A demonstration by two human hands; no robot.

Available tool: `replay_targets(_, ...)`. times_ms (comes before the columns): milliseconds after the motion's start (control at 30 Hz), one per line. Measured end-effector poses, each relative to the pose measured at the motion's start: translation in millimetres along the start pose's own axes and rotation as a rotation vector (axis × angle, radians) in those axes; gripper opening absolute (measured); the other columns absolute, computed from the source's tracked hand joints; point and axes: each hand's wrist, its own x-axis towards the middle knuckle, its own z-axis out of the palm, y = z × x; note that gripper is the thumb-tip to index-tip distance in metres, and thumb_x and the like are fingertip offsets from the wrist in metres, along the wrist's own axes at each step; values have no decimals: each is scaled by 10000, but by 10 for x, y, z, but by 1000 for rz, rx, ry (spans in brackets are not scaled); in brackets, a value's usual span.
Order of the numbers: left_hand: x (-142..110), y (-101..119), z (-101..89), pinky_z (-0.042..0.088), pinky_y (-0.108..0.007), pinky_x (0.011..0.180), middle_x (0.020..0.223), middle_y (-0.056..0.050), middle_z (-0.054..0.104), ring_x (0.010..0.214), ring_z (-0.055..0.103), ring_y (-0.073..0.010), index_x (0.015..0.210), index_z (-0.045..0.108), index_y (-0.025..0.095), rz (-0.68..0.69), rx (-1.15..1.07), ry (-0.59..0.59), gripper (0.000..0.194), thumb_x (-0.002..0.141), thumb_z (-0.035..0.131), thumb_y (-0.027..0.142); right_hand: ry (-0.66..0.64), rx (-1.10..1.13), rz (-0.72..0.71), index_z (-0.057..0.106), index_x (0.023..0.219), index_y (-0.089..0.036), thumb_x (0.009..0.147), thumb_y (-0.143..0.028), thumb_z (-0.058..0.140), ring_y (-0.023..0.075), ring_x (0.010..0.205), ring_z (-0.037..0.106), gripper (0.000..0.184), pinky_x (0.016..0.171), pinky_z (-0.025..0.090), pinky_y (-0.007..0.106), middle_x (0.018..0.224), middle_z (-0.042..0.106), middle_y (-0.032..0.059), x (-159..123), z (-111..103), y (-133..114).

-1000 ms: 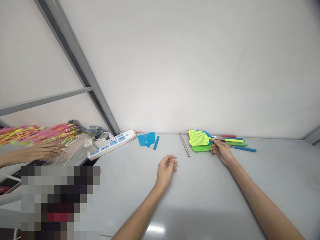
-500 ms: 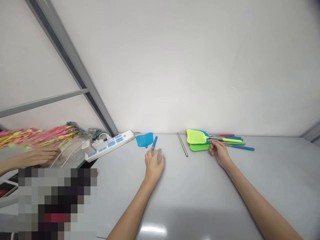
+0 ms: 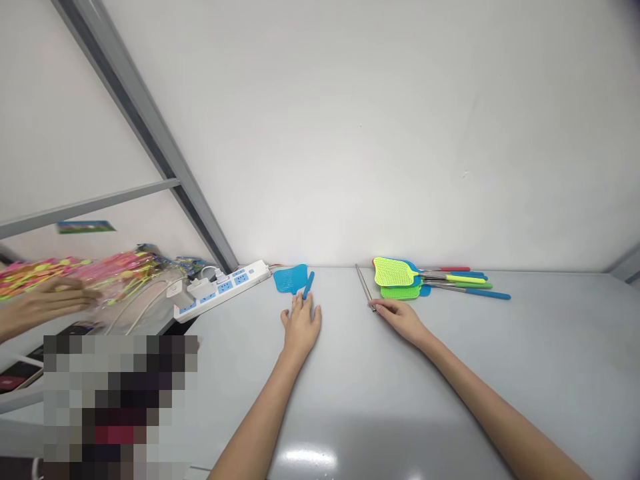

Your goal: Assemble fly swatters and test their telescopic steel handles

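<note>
My left hand [image 3: 301, 327] rests at the lower end of a short blue handle [image 3: 309, 285], with its fingers around that end. Just left of the handle lies a blue plastic flyswatter head [image 3: 290, 279]. My right hand [image 3: 400, 317] stretches left, its fingertips at the lower end of a thin steel rod [image 3: 365, 288] lying on the grey table [image 3: 400, 387]. To the right of that hand is a pile of flyswatters, topped by a lime-green mesh head [image 3: 394, 272]. Their metal shafts [image 3: 463, 287] have coloured grips and point right.
A white power strip [image 3: 223, 290] with plugged-in adapters lies at the table's far left. Beyond it, another person's hand [image 3: 47, 303] is over a bundle of pink and yellow plastic items [image 3: 85, 280]. A pixelated patch [image 3: 120, 400] covers the lower left.
My right hand has let go of the flyswatter pile and moved left to the steel rod. My left hand has moved forward to the blue handle. The other person's hand has shifted slightly.
</note>
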Motion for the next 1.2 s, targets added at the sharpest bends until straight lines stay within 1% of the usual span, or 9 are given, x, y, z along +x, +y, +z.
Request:
replay_targets(267, -53, 45, -46, 195, -445, 898, 1235, -112, 417, 1169, 318, -201, 1139, 443, 207, 7, -105, -12, 376, 808, 302, 316, -48, -104, -34, 595, 952, -225, 768, -325, 387, 177, 827, 520, 295, 735, 393, 305, 922, 588, 30, -4, -33, -10)
replay_targets(467, -108, 148, -84, 252, -387, 880, 1138, -62, 522, 1041, 463, -186, 1175, 384, 235, 68, -262, 4, 384, 812, 303, 333, -55, -276, -81, 526, 1072, -239, 768, -322, 379, 165, 691, 501, 348, 646, 399, 302, 805, 571, 30, -27, -14, -44)
replay_targets(567, -132, 187, -93, 284, -364, 863, 1086, -38, 558, 922, 536, -168, 1140, 409, 246, 90, -314, 19, 353, 807, 320, 318, -60, -226, -75, 563, 1022, -232, 769, -327, 385, 173, 757, 512, 324, 692, 394, 305, 856, 582, 36, -21, -39, -48)
replay_targets(667, -150, 209, -120, 329, -337, 826, 952, -25, 618, 856, 561, -165, 1047, 483, 236, 103, -358, 48, 296, 801, 334, 306, -137, -82, -40, 602, 949, -210, 764, -350, 406, 180, 837, 515, 303, 735, 384, 296, 934, 590, 45, -21, -83, -61)
replay_targets(767, -159, 229, -153, 360, -318, 786, 816, -14, 634, 781, 570, -162, 939, 536, 229, 107, -385, 69, 269, 808, 312, 300, -248, 66, 21, 642, 771, -167, 757, -408, 416, 172, 774, 534, 331, 698, 387, 275, 819, 613, 58, -28, -119, -77)
replay_targets(900, -137, 246, -140, 339, -329, 819, 1020, -54, 555, 948, 484, -181, 1038, 492, 214, 182, -330, 104, 303, 803, 326, 309, -291, 167, 81, 642, 657, -133, 762, -470, 371, 120, 528, 479, 445, 538, 358, 242, 508, 501, 18, -30, -138, -88)
replay_targets(1000, -101, 242, -93, 284, -384, 861, 1223, -66, 396, 1089, 347, -225, 1176, 385, 256, 250, -218, 40, 406, 786, 357, 368, -241, 169, 83, 636, 795, -137, 772, -472, 349, 101, 478, 419, 441, 477, 321, 224, 481, 442, -10, -25, -130, -107)
replay_targets(1067, -81, 236, -66, 254, -418, 865, 1273, -53, 329, 1114, 298, -247, 1189, 366, 302, 286, -153, -32, 420, 782, 354, 404, -218, 97, 62, 614, 887, -156, 775, -463, 348, 104, 475, 411, 422, 472, 318, 222, 485, 435, -20, -22, -115, -129)
replay_targets(1200, -71, 233, -55, 259, -402, 853, 1195, -61, 377, 1079, 320, -235, 1081, 477, 288, 291, -118, -49, 348, 786, 342, 412, -159, -134, -8, 626, 761, -184, 760, -465, 373, 117, 502, 437, 378, 482, 322, 226, 528, 483, -11, -20, -98, -165)
